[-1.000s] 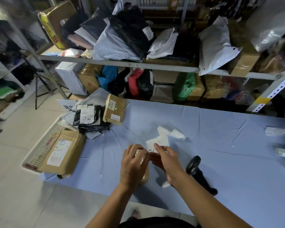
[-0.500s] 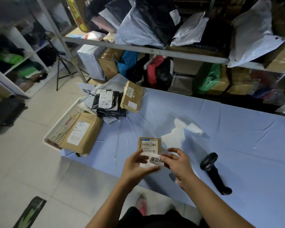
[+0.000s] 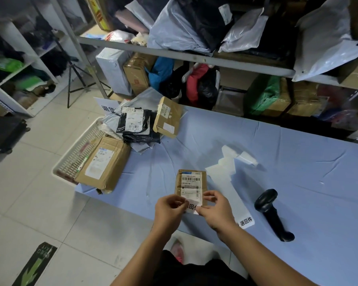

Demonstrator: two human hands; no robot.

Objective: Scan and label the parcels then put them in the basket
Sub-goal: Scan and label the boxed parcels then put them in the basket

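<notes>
Labelling step. Left hand (image 3: 169, 205), right hand (image 3: 215, 209) pinch sticker (image 3: 191, 207) at near end of small parcel (image 3: 191, 181), just left of scanner (image 3: 271, 211). Nxt: press flat, then parcel to basket (image 3: 74, 155), far left of scanner.

Dim, cool indoor light; the counter (image 3: 298, 162) is evenly lit, with soft shadows. Shelves (image 3: 194, 57) beyond the counter bend from wide-angle distortion and look dark, slightly blurred.

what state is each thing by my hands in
small cardboard parcel, label side up
return sticker, pinched by left hand and right hand at the parcel's near edge
barcode scanner, lying unheld on the table
basket, holding a large cardboard box
</notes>
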